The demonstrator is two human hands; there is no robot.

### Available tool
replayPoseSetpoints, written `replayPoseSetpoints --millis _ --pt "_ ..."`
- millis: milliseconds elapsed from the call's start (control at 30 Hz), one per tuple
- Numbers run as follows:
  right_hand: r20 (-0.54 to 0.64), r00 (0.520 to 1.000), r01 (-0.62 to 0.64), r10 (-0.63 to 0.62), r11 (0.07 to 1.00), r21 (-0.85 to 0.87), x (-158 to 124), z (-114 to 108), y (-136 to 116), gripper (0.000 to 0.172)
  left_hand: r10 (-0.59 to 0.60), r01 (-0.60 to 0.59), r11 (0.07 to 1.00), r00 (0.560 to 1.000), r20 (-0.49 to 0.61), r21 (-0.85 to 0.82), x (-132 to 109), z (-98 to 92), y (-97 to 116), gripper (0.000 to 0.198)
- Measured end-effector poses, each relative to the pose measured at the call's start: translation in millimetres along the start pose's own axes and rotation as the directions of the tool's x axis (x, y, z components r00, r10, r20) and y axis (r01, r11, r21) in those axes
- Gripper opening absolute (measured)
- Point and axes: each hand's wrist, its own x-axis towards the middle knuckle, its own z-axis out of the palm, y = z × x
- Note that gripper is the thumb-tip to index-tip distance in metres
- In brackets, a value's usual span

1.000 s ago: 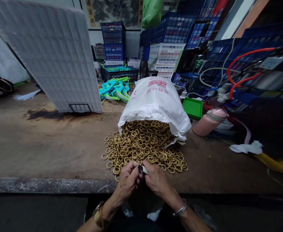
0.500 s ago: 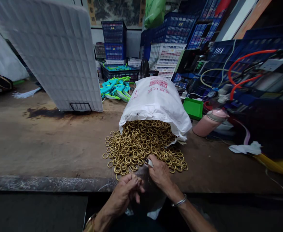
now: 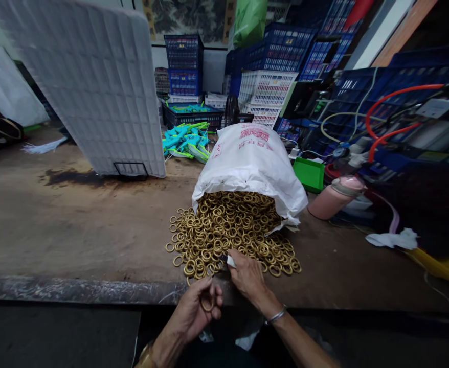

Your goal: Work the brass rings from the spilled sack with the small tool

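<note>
A heap of brass-coloured rings (image 3: 224, 230) spills from the mouth of a white woven sack (image 3: 247, 158) onto the wooden table. My left hand (image 3: 199, 309) is at the table's front edge, its curled fingers closed round one gold ring (image 3: 208, 302). To its right, my right hand (image 3: 247, 273) is closed at the near side of the heap. It grips a small tool with a white part (image 3: 231, 261) and a dark tip; the fingers hide the rest, so its exact kind cannot be made out.
A pale ribbed panel (image 3: 109, 97) stands on the left of the table. Behind the sack lie turquoise and green plastic pieces (image 3: 188, 140) and stacked crates (image 3: 184, 66). On the right are a green tray (image 3: 309, 174), a pink bottle (image 3: 334, 199) and orange hoses (image 3: 397, 97).
My left hand has turned, and the ring in its fingers now shows plainly. My right hand has shifted slightly left along the heap with the small tool. The whole view has moved a little.
</note>
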Motion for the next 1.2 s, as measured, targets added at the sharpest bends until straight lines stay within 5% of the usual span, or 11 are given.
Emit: replayPoseSetpoints --millis 133,300,433,633,700,800,933,1033,1100,1200 --pt "0.003 0.997 -0.071 0.074 0.935 0.347 0.8 -2.3 2.1 0.017 0.151 -0.137 0.976 0.986 -0.072 0.168 6.2 8.2 4.6 0.024" --pt "0.126 0.989 -0.148 0.083 0.69 0.708 -3.4 -9.5 -1.0 0.022 0.303 -0.234 0.892 0.944 -0.127 0.387 14.7 14.2 6.9 0.035" --pt "0.27 0.958 -0.282 0.097 0.498 0.82 -9.5 -8.6 -5.0 0.02 0.337 -0.268 0.852 0.938 -0.079 0.45 16.5 13.6 5.2 0.035" --pt "0.334 0.935 -0.353 0.115 0.348 0.868 -13.6 -1.8 -15.8 0.023 0.411 -0.354 0.821 0.911 -0.032 0.448 17.1 19.4 0.3 0.033" --pt "0.29 0.952 -0.306 0.103 0.401 0.864 -13.4 -0.5 -17.8 0.024 0.456 -0.391 0.793 0.889 -0.03 0.468 17.0 22.2 1.6 0.027" --pt "0.158 0.986 -0.163 0.061 0.599 0.784 -12.4 -4.1 -18.6 0.025 0.533 -0.415 0.711 0.845 -0.051 0.567 16.1 22.1 5.3 0.02" --pt "0.024 1.0 -0.021 0.008 0.769 0.639 -13.2 -16.6 -20.8 0.019 0.66 -0.438 0.453 0.75 0.038 0.777 14.2 15.2 8.2 0.014" --pt "0.024 0.996 0.052 -0.081 0.81 0.584 -14.8 -20.4 -24.3 0.018 0.653 -0.431 0.317 0.746 0.135 0.845 12.6 13.3 9.4 0.012" --pt "0.034 0.995 0.059 -0.096 0.814 0.578 -14.6 -18.3 -26.2 0.019 0.641 -0.43 0.322 0.755 0.14 0.844 11.4 15.3 10.9 0.011" --pt "0.061 0.998 -0.025 -0.022 0.734 0.679 -12.4 -14.1 -27.6 0.026 0.571 -0.426 0.5 0.817 0.083 0.754 9.0 20.1 13.8 0.016"
